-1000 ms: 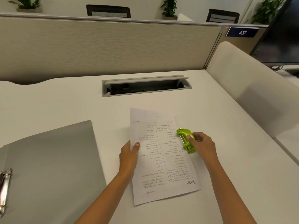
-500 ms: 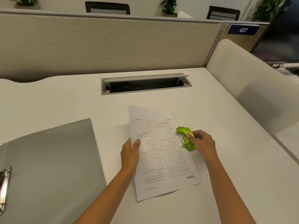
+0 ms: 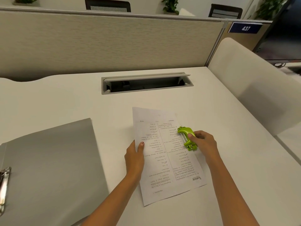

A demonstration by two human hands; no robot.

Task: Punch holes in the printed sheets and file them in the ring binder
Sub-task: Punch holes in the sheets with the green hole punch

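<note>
A printed sheet lies upside down to me on the white desk, slightly skewed. A small green hole punch sits over the sheet's right edge, and my right hand is closed around it. My left hand holds the sheet's left edge, thumb on top of the paper. The grey ring binder lies open at the left, its metal ring mechanism at the frame's left edge.
An open cable tray slot is set into the desk behind the sheet. A beige partition closes the back. A cream chair back stands at the right, with a dark monitor beyond it.
The hands, sheet and punch stay almost where they were. The view has shifted slightly; my right hand has adjusted its hold on the punch a little.
</note>
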